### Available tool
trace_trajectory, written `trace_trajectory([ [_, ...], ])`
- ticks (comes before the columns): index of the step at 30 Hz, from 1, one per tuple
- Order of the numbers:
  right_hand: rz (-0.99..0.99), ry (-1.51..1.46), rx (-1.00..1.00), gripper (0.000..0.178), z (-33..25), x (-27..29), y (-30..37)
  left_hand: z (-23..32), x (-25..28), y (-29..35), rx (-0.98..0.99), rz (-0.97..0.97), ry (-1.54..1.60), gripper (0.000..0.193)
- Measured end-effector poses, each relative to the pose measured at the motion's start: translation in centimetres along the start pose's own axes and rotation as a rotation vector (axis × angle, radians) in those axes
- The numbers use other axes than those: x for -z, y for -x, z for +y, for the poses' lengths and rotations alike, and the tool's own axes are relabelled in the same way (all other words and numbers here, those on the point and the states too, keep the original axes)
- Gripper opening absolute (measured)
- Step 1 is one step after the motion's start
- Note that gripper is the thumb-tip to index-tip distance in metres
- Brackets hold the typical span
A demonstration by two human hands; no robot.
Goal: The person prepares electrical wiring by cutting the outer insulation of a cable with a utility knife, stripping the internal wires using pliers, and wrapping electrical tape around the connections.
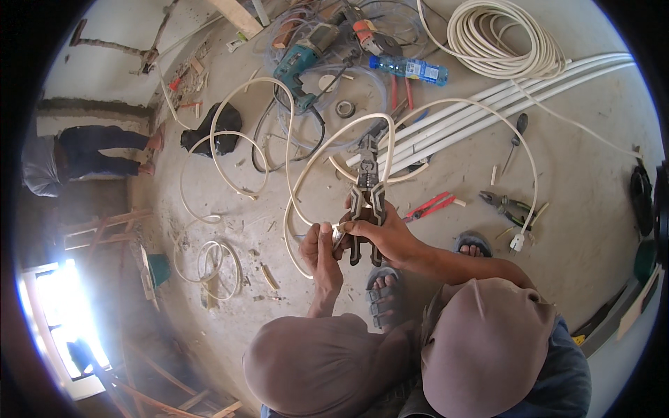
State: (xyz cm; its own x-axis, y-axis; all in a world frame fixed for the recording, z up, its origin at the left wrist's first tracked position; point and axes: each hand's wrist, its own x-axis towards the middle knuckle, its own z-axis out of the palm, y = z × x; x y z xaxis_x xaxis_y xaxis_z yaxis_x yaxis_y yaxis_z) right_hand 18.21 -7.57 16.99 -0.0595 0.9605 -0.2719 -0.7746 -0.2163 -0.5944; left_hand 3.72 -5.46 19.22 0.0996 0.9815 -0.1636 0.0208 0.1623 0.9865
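Note:
My right hand (pixel 391 235) is wrapped round a black-and-grey wire stripper (pixel 368 164), whose jaws point away from me. Its thumb reaches across toward my left hand (pixel 322 256), which is closed in a pinch on the end of a white cable (pixel 291 150). Between the fingertips of both hands a small silvery piece shows; its kind cannot be made out. From there the cable rises in wide loops over the floor. A white plug-like fitting (pixel 517 242) sits at the end of a cable curve on the right.
Beyond my hands lie a teal power drill (pixel 300 70), an angle grinder (pixel 376 38), a water bottle (pixel 410 70), white conduit pipes (pixel 453 125) and a cable coil (pixel 507 42). Red-handled pliers (pixel 430 207), green-black pliers (pixel 507 206) and a screwdriver (pixel 516 139) are rightward. Another person (pixel 90 153) stands far left.

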Motion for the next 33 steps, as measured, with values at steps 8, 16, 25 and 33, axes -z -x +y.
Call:
trace_trajectory([
  [8,0.013,-0.182,-0.305,0.029,0.6,1.9,-0.9,-1.4,1.5,0.5,-0.214,-0.158,-0.305,0.030],
  [16,0.182,-0.190,-0.231,0.031,2.7,1.7,0.2,-1.8,2.0,-0.9,-0.801,-0.071,-0.865,0.027],
  [25,0.276,-0.255,-0.101,0.035,2.6,1.9,-0.7,-3.0,-1.3,0.0,-0.703,0.209,-0.597,0.005],
  [33,0.158,0.217,0.070,0.025,1.0,3.6,-0.6,-1.4,-1.4,-0.1,-0.262,-0.039,-0.366,0.015],
])
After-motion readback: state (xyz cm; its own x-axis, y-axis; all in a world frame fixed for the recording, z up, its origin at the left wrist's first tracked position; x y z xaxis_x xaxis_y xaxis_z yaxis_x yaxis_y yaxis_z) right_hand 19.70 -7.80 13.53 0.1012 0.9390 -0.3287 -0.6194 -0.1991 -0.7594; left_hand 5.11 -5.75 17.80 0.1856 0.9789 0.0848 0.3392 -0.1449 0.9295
